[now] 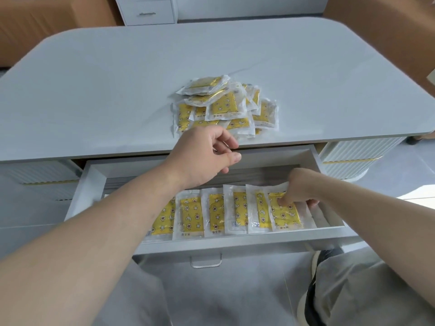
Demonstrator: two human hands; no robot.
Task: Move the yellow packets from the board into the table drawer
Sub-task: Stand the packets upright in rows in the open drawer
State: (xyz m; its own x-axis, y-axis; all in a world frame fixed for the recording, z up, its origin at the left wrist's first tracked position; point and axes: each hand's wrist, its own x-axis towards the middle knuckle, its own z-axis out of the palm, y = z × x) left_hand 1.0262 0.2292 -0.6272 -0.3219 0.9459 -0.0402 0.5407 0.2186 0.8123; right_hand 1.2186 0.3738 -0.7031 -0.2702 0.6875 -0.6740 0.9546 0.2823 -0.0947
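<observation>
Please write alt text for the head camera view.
The right hand presses a yellow packet into a row of packets in the open table drawer. The left hand, empty, reaches toward a pile of packets on the table top.

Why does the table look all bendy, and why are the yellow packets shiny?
Head view: the wide-angle lens curves the table edges; light glints off the clear wrappers of the packet pile and the packets in the drawer; the right hand looks slightly smeared; nearby arms look oversized.
</observation>
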